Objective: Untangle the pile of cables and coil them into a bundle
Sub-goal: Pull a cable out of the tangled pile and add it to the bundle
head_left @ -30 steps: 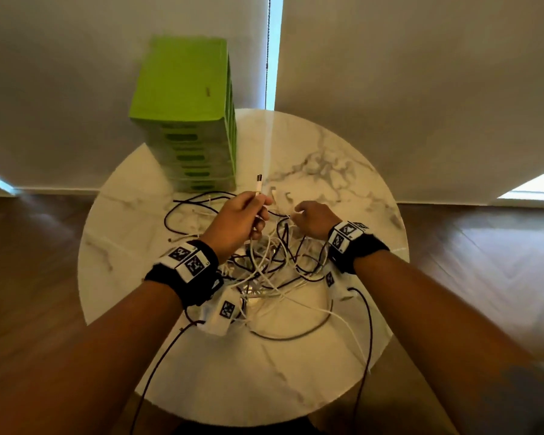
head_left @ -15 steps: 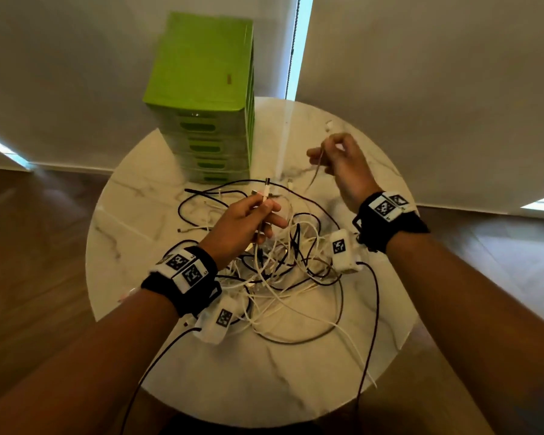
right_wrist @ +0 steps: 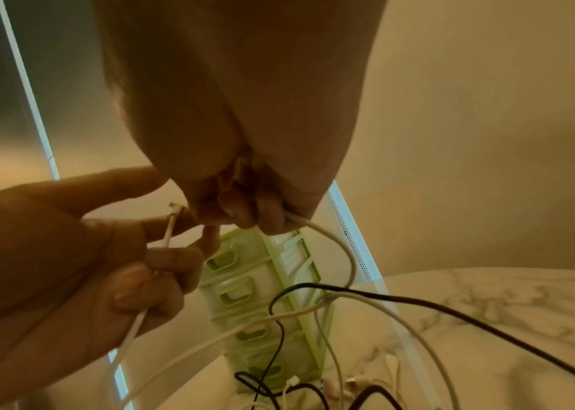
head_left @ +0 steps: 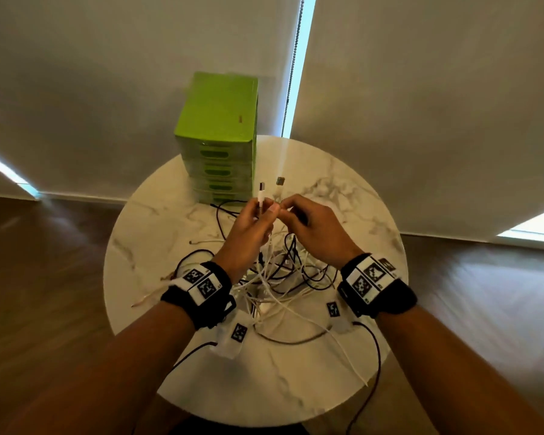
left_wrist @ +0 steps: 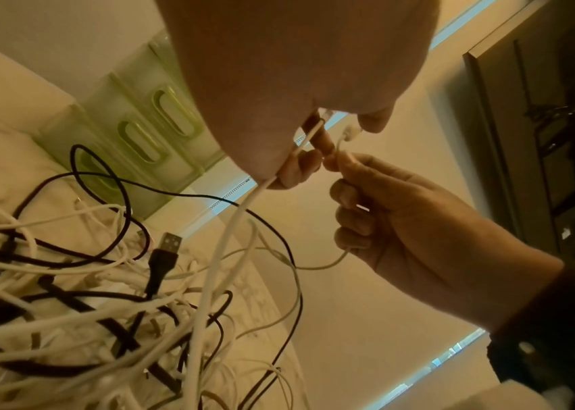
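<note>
A tangled pile of white and black cables (head_left: pixel 280 277) lies in the middle of the round marble table (head_left: pixel 145 246). My left hand (head_left: pixel 262 212) is lifted above the pile and pinches a white cable whose USB plug (head_left: pixel 261 189) points up. My right hand (head_left: pixel 285 211) is close beside it, fingertips almost touching, and pinches a second white cable end (head_left: pixel 279 183). In the left wrist view the white cable (left_wrist: pixel 224 249) runs from my left hand down into the pile (left_wrist: pixel 85 305). In the right wrist view a white cable (right_wrist: pixel 331 238) hangs from my right fingers.
A green drawer unit (head_left: pixel 219 136) stands at the far side of the table, just behind my hands. A black USB plug (left_wrist: pixel 166 249) sticks up from the pile. White blinds hang behind the table, and dark wooden floor surrounds it.
My right hand came back from the far right, carrying a cable end to my left hand. The left hand rose a little; both plugs now stand side by side.
</note>
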`<state>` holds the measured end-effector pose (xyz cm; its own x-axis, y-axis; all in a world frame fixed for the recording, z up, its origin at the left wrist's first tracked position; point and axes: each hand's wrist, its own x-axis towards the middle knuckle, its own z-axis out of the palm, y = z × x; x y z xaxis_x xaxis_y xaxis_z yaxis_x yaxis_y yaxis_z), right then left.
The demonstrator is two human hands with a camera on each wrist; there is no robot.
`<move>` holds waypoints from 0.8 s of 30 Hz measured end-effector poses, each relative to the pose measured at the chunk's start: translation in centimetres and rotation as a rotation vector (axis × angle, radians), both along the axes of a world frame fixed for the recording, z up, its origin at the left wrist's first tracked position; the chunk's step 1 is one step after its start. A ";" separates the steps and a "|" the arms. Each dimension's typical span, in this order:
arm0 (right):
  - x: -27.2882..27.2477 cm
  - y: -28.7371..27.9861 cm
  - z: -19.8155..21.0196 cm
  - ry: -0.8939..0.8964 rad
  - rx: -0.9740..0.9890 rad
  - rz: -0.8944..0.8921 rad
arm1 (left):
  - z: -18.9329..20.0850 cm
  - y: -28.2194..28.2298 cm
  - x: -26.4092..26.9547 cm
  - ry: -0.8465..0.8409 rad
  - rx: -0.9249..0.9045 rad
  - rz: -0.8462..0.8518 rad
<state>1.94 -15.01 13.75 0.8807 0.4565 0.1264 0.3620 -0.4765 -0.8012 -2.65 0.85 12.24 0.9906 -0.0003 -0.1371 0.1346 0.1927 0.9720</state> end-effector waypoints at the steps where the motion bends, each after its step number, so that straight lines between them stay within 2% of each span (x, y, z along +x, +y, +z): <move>1: -0.5 0.2 0.0 0.001 -0.006 -0.001 | 0.2 -0.1 -0.4 -0.011 0.020 0.010; 6: -2.7 0.5 0.3 0.059 -0.060 0.091 | 0.8 -0.2 -1.7 -0.086 0.188 0.099; 9: -3.1 0.0 -0.9 0.144 -0.216 0.215 | 1.2 -0.2 -2.0 -0.108 0.269 0.147; 11: -2.9 -0.7 -2.5 0.141 -0.252 0.244 | 2.2 -0.3 -2.0 -0.157 0.223 0.192; 14: -2.1 -2.1 -4.8 0.120 -0.317 0.248 | 4.3 0.2 -2.0 -0.209 -0.008 0.230; 16: -1.6 -3.1 -6.0 0.129 -0.358 0.250 | 5.4 1.3 -1.9 -0.233 -0.079 0.224; 20: -0.5 -4.5 -6.9 0.094 -0.657 0.171 | 7.4 4.7 -1.2 -0.268 -0.104 0.265; 22: 0.7 -5.0 -6.9 0.085 -0.662 0.119 | 7.8 6.3 -0.8 -0.261 -0.101 0.267; 24: 1.9 -4.7 -6.2 0.027 -0.641 0.037 | 7.7 7.1 -0.9 -0.229 0.027 0.242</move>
